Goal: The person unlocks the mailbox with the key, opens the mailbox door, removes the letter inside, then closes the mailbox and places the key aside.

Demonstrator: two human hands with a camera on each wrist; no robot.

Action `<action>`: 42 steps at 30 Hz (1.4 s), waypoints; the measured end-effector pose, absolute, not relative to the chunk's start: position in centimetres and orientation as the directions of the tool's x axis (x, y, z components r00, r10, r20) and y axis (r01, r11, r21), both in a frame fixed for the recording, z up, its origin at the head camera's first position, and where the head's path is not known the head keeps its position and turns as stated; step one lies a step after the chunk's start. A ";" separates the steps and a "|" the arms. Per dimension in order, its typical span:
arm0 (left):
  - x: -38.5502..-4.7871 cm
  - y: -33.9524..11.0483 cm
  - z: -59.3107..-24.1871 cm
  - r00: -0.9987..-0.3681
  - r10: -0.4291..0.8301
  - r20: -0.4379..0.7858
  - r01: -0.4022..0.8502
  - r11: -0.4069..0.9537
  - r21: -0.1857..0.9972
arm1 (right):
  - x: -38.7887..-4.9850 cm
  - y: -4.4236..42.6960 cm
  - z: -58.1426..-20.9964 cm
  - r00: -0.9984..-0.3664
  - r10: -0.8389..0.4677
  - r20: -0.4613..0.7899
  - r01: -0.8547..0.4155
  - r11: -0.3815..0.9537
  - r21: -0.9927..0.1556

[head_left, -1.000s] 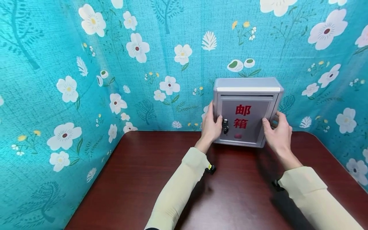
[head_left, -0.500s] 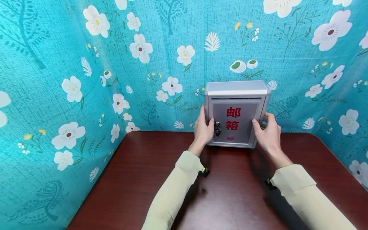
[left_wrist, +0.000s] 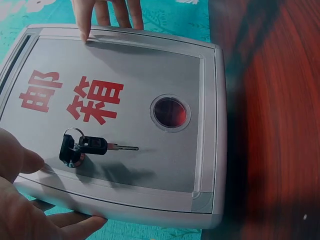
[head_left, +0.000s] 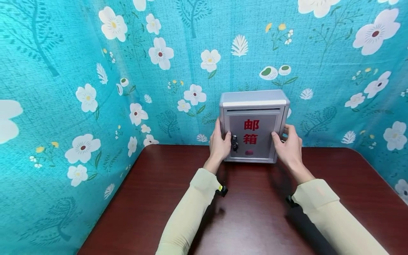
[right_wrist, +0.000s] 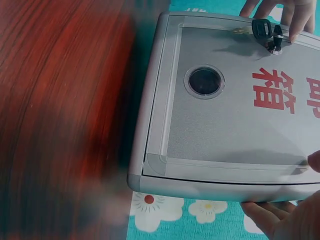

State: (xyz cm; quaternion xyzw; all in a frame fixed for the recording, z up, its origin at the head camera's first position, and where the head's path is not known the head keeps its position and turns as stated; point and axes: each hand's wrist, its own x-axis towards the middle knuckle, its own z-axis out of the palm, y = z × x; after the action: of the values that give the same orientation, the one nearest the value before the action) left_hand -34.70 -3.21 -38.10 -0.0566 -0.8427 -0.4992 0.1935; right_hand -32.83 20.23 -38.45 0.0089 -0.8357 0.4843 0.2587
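- Mailbox (head_left: 254,131), one, silver-grey, upright, held between two hands over the far part of the desk (head_left: 165,191); whether its base touches the desk cannot be told.
- Lettering (head_left: 250,139), two red characters, one above the other on the front panel.
- Slot (head_left: 253,110), long and narrow, across the top of the front.
- Lock (left_wrist: 73,159), low on the front, towards the left hand's side.
- Keys (left_wrist: 93,145), black-headed, on a ring (left_wrist: 75,131) at the lock; one metal blade visible.
- Round window (left_wrist: 170,113), rimmed, below the lettering, with a reddish tint in the left wrist view.
- Left hand (head_left: 220,145): fingers gripping the mailbox's side, thumb on the front edge near the lock.
- Right hand (head_left: 289,147): fingers gripping the opposite side, thumb on the front frame.
- Sleeves, pale yellow-green, left (head_left: 188,209) and right (head_left: 331,209), a small black device (head_left: 222,191) beneath the left cuff.
- Desk: dark red-brown, wood-grained, rounded far corners.
- Cloth (head_left: 178,42): turquoise, flower-printed, hanging behind and beside the desk.
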 end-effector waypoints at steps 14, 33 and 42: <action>-35.2 -5.1 -38.4 -0.923 -0.109 0.370 0.270 0.502 0.822 | -33.8 18.3 -39.2 -0.866 0.230 0.444 -0.279 0.514 -0.811; -35.8 -5.9 -39.0 -0.919 -0.118 0.377 0.276 0.490 0.827 | -34.8 17.6 -39.7 -0.870 0.218 0.442 -0.286 0.508 -0.813; -35.7 -6.2 -39.6 -0.922 -0.123 0.368 0.264 0.494 0.829 | -34.9 17.4 -40.3 -0.877 0.198 0.438 -0.286 0.518 -0.806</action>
State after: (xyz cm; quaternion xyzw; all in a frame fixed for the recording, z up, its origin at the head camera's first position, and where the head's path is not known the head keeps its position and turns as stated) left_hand -35.74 -6.16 -39.58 -0.0418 -0.8423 -0.5014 0.1934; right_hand -34.94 17.42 -40.32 0.0261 -0.8355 0.4902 0.2468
